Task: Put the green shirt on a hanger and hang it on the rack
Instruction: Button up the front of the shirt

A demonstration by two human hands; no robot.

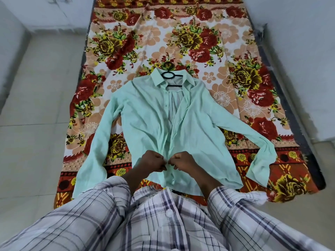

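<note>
The green shirt (145, 115) lies front-up on the flowered bedsheet (208, 29), sleeves spread out to left and right, with the black hanger (170, 78) already inside it, its hook poking out past the collar at the far end. At the near end the left hand (154, 163) and right hand (183, 162) are close together, fingers curled tight, each pinching one front edge of the shirt low down. It looks to me like a lower button being done up, though the button itself is hidden behind the knuckles. To do this well I'd line the two edges up level first, so the button meets its own hole and not the next one. I'd also keep the cloth flat on the sheet and pull gently, so the shoulders don't slide off the hanger. The upper front gapes open, so more fastening may be wanted there. No rack is in sight. I can read no label, brand or writing anywhere.
</note>
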